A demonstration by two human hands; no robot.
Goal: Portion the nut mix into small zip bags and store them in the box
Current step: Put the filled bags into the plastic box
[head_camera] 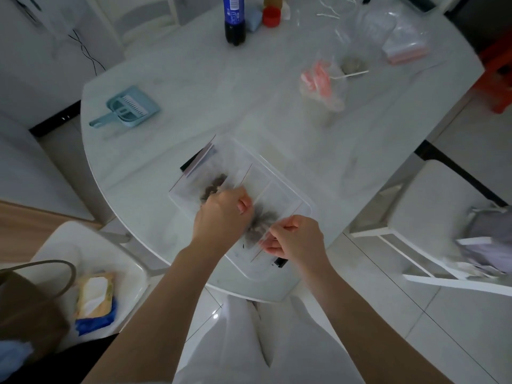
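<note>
A clear plastic box [288, 187] sits at the near edge of the white table [221, 87]. A small zip bag with dark nut mix [214, 182] lies in its far left part. A second zip bag of nut mix [259, 225] is over the box's near part, blurred. My left hand [221, 212] has its fingers curled and pinches that bag's left edge. My right hand [295, 238] pinches its right edge. A large clear bag with a scoop [352, 67] and pink-striped contents stands at the far right.
A blue dustpan and brush [130, 108] lies at the table's left. A dark soda bottle [235, 19] and a red cap [271, 15] stand at the back. A stack of zip bags [404, 48] lies at the far right. White chairs flank the table.
</note>
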